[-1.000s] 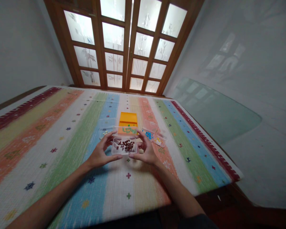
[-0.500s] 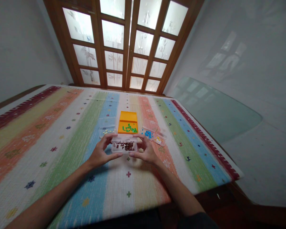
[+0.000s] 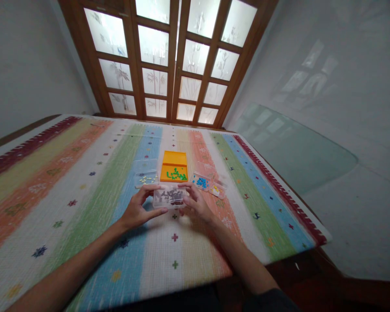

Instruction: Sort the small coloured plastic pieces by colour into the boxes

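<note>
Between my hands is a clear plastic box (image 3: 169, 197) with dark brown small pieces inside, its lid lying over them. My left hand (image 3: 139, 206) grips the box's left end, thumb along the near edge and fingers on the far edge. On the right end, my right hand (image 3: 196, 203) holds the box with its fingers at the top and its thumb at the near right corner. Just beyond stands an open orange box (image 3: 174, 158) holding small green pieces (image 3: 177, 174).
An open clear box (image 3: 146, 179) with pale pieces lies left of the orange box. To the right are a clear box with blue pieces (image 3: 201, 182) and another with yellow and white pieces (image 3: 217, 190). A striped cloth (image 3: 94, 208) covers the table.
The lid of the clear box has come down over the brown pieces, which now show through it. My right thumb has moved up from the near edge onto the box's right corner.
</note>
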`<action>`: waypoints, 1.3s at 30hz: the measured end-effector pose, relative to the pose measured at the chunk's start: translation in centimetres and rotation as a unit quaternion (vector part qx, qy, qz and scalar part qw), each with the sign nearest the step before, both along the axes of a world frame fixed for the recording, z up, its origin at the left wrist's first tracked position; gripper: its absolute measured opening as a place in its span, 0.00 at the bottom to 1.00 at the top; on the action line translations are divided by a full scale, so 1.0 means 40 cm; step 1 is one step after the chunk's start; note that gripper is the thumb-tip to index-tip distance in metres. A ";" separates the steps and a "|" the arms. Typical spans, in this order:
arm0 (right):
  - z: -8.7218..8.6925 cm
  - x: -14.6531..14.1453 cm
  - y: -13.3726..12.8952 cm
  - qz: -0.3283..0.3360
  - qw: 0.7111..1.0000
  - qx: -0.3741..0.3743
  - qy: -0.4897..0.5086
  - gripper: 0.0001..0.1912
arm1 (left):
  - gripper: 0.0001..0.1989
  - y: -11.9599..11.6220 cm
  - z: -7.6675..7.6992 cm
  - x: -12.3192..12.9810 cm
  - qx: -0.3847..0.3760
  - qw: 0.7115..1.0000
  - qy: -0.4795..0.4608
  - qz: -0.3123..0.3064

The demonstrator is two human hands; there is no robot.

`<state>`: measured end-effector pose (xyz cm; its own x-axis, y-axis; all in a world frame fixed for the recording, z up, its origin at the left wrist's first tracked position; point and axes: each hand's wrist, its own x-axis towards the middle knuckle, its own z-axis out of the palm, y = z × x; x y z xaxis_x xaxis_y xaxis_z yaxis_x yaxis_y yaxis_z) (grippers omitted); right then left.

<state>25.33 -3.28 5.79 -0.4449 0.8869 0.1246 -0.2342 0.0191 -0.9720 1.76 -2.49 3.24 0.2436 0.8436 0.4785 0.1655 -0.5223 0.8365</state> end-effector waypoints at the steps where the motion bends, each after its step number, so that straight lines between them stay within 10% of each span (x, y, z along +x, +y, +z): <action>1: 0.002 -0.002 -0.001 0.005 1.000 -0.018 0.006 0.30 | 0.29 0.001 -0.004 -0.001 0.004 1.000 0.009 0.006; 29: -0.003 -0.002 0.008 0.017 0.991 -0.092 -0.096 0.31 | 0.28 -0.002 -0.012 -0.001 -0.001 0.996 0.086 0.025; 39: -0.014 0.064 0.032 -0.058 0.932 0.202 -0.296 0.38 | 0.29 -0.007 0.005 0.004 0.002 0.990 0.138 0.021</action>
